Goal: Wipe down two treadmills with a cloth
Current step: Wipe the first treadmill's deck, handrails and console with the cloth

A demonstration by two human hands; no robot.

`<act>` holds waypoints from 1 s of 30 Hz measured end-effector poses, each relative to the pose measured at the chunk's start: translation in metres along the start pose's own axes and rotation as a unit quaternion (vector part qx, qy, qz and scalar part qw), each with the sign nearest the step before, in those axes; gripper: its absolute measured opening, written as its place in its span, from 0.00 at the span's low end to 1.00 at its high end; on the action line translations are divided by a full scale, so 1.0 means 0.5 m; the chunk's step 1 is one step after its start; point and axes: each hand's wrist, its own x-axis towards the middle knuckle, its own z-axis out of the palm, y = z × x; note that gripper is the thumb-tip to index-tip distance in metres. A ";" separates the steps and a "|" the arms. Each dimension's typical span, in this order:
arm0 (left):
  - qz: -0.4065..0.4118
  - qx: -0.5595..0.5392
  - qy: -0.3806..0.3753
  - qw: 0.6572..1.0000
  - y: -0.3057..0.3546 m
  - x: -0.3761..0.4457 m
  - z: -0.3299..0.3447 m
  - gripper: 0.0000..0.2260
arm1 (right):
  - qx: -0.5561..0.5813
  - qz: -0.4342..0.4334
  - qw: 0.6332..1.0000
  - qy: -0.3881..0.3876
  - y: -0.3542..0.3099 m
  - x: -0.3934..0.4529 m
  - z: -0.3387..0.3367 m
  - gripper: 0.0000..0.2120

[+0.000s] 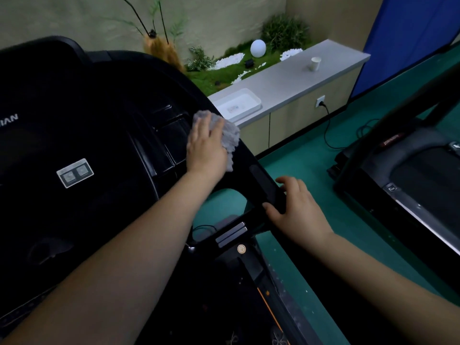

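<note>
Cloth (227, 135), grey and nubby, lies bunched on the right wing of the near treadmill console (99, 135), pressed flat under the left hand (206, 148), whose fingers look straight and together on top of it rather than curled round it. Cloth shows past the fingertips toward 1 o'clock and spills over the console edge at 3 o'clock. Right hand (297, 207) sits at 5 o'clock from the cloth, thumb and fingers wrapped on the black side handlebar (268, 185), apparently bracing. Key relation: the handlebar's long axis runs from about 11 o'clock down to 5 o'clock, starting just beside the cloth, so the wiping hand is the nearer one to the unwiped console edge, and the bracing hand blocks the lower bar. Judgement: console wipe in progress on the first machine; second treadmill (410, 175) stands well apart at 3 o'clock, no cloth on it. Surface: glossy black plastic with recessed pockets and a sticker (74, 173). Room: green floor (311, 150), grey counter (298, 78) at 1 o'clock bearing a white tray (239, 104) and paper cup (315, 64), moss planter (236, 63) behind, blue curtain (408, 33) at 2 o'clock.
</note>
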 end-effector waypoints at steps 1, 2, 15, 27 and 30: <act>0.009 0.000 0.002 1.000 0.009 -0.023 0.008 0.31 | 0.003 -0.002 1.000 0.005 -0.008 0.013 0.004 0.27; 0.032 0.004 -0.001 0.999 0.017 -0.046 0.015 0.32 | 0.005 -0.001 1.000 0.010 -0.016 0.026 0.009 0.27; 0.046 0.064 0.057 0.995 -0.123 0.238 -0.079 0.28 | -0.040 -0.008 0.999 0.008 -0.080 0.144 0.048 0.30; 0.022 0.149 0.078 0.985 -0.246 0.334 -0.170 0.31 | -0.072 -0.010 0.997 0.018 -0.079 0.141 0.047 0.29; -0.086 0.150 0.118 0.978 -0.269 0.344 -0.199 0.25 | -0.074 -0.012 0.997 0.019 -0.078 0.142 0.049 0.28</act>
